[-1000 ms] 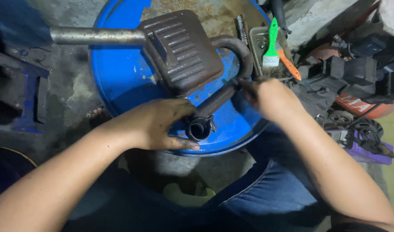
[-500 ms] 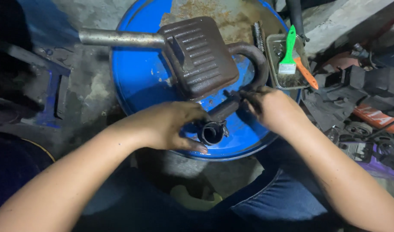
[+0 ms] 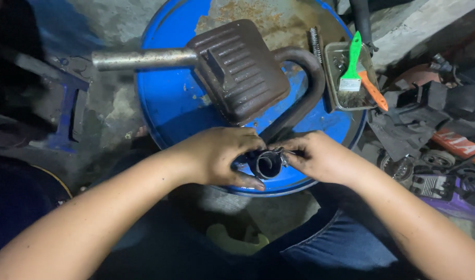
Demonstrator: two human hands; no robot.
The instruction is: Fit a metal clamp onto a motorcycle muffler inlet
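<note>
1. We find a rusty brown exhaust muffler (image 3: 237, 70) lying on top of a blue drum (image 3: 170, 98), its ribbed body near the drum's middle.
2. A straight grey pipe (image 3: 139, 58) runs from the muffler to the left, past the drum's rim.
3. A dark curved pipe (image 3: 310, 88) leaves the muffler on the right and bends back down toward us; its open round end (image 3: 268, 165) sits near the drum's near edge.
4. Our left hand (image 3: 222, 155) is clenched around the curved pipe just beside its open end, thumb under the opening.
5. Our right hand (image 3: 315, 155) pinches a small metal clamp (image 3: 280, 155) at the rim of that open end, fingertips closed on it.
6. A metal tray (image 3: 333, 78) rests on the drum's right side, holding a paintbrush with a green handle (image 3: 351, 65) and an orange-handled tool (image 3: 373, 89).
7. Dark machine parts (image 3: 429, 145) lie on the floor to the right of the drum.
</note>
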